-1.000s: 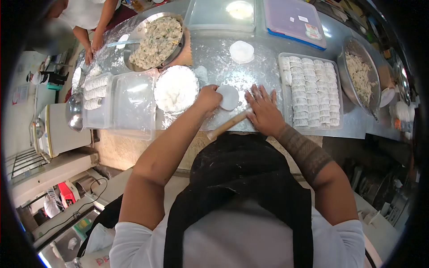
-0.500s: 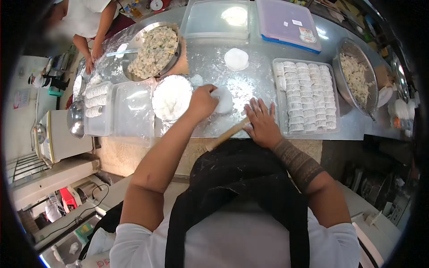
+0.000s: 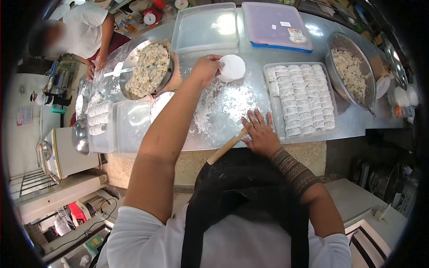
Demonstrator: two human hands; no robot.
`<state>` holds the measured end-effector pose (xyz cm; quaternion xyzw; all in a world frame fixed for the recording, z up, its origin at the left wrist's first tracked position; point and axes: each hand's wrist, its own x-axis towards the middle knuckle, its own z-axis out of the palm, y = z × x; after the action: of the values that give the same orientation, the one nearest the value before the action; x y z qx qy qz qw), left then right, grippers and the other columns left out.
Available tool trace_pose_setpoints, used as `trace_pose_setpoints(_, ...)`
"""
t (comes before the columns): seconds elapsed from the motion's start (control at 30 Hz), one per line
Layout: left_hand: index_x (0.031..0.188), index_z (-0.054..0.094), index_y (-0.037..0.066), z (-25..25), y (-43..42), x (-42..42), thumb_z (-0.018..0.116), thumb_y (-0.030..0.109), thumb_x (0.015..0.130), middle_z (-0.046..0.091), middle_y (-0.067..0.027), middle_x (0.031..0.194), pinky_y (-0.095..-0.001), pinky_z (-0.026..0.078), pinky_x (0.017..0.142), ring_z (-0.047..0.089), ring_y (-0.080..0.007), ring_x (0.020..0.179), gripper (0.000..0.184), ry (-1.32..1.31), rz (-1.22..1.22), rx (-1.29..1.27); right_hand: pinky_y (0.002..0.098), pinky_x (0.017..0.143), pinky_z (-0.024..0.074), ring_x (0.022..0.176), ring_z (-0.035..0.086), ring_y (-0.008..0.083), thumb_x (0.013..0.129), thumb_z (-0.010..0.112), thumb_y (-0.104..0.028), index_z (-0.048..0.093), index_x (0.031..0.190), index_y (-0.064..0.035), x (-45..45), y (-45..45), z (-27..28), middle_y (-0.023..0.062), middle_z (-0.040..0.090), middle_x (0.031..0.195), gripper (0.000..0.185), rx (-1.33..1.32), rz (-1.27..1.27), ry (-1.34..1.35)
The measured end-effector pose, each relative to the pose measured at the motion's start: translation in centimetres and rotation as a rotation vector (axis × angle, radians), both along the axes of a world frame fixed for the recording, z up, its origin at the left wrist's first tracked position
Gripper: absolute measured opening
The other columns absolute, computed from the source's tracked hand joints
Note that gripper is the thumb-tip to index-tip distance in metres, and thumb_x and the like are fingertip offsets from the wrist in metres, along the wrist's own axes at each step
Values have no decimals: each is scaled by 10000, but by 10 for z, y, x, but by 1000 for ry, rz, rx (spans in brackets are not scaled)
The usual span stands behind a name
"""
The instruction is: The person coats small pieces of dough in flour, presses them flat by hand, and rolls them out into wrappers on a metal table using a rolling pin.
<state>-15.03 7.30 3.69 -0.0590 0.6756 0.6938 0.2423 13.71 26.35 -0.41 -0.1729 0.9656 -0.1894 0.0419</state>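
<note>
My left hand (image 3: 208, 69) pinches the edge of a thin round white wrapper (image 3: 232, 68) over the far middle of the floured steel table (image 3: 203, 142). My right hand (image 3: 262, 135) rests near the table's front edge, palm down with fingers spread, on the end of a wooden rolling pin (image 3: 225, 149). Whether its thumb grips the pin is hidden. Right of this hand stands a tray of pleated dumplings (image 3: 305, 98). My left forearm partly covers a bowl of white flour (image 3: 161, 105).
A pan of filling (image 3: 146, 71) and a tray with a few dumplings (image 3: 98, 118) stand at left. A steel bowl (image 3: 351, 71) is at right. Plastic containers (image 3: 205, 29) and a purple lid (image 3: 275, 27) lie at the back. Another person (image 3: 89, 33) works at upper left.
My left hand has moved away from me with the wrapper, over the place of the round wrapper at the back. My right hand stays on the rolling pin. The camera view has shifted.
</note>
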Motion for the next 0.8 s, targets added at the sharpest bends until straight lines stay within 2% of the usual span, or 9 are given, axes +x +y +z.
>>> trace_pose_setpoints(0.1,1203,721,-29,-19,0,6,715,4,883,744,-136,937,-357,555,740,708,-226,844,322,152,150,-490,705,1286,88,1623,233,424,1000,654,-488,429,1629,-90,0,1,0,220,377,1701,777,-7,0,-6)
trace_pose_setpoints(0.2,1183,733,-18,-22,-13,35,691,23,869,752,-166,945,-377,560,763,714,-263,823,319,436,153,-528,702,1288,78,1626,232,415,995,665,-477,436,1626,-91,1,0,-1,214,379,1702,774,-12,-15,-7)
trace_pose_setpoints(0.3,1182,762,19,26,-47,88,692,67,931,763,-114,981,-347,558,801,713,-207,854,265,540,-42,-658,698,1291,62,1628,229,409,999,657,-478,433,1626,-85,0,-3,6,212,382,1701,773,16,-30,-20)
trace_pose_setpoints(0.4,1160,767,28,37,-103,124,694,74,949,777,-108,1020,-349,569,827,721,-204,864,229,658,-73,-638,702,1289,52,1629,226,415,1005,644,-485,432,1622,-76,1,-5,6,214,393,1692,770,48,-30,-10)
trace_pose_setpoints(0.5,1156,765,25,46,-161,132,711,70,948,790,-100,1037,-340,575,845,726,-190,881,219,718,9,-753,728,1273,62,1628,219,428,1015,628,-459,474,1590,-59,1,-7,13,214,398,1689,717,15,-59,18)
trace_pose_setpoints(0.57,1157,764,26,67,-181,138,732,80,944,792,-94,1022,-327,575,830,725,-177,881,222,607,71,-848,743,1261,80,1611,250,435,1018,624,-414,553,1526,-65,-8,-11,14,213,422,1670,620,-24,-101,94)
trace_pose_setpoints(0.7,1156,764,29,67,-205,143,740,73,943,784,-78,988,-319,566,788,698,-157,827,219,546,93,-899,764,1240,120,1559,333,436,1020,612,-312,688,1368,-88,-48,-21,23,202,486,1617,421,19,-182,127)
trace_pose_setpoints(0.73,1166,763,28,65,-204,145,738,72,947,778,-79,988,-322,563,778,686,-158,807,225,513,100,-885,730,1226,209,1407,496,389,1003,622,-254,753,1168,-101,-57,-26,21,158,649,1392,260,-29,-213,293)
trace_pose_setpoints(0.8,1173,762,27,59,-204,151,739,72,946,775,-83,991,-322,563,778,684,-157,807,232,517,73,-841,694,1208,266,1274,564,354,972,636,-221,759,1033,-104,-76,-29,31,112,692,1200,181,16,-206,189)
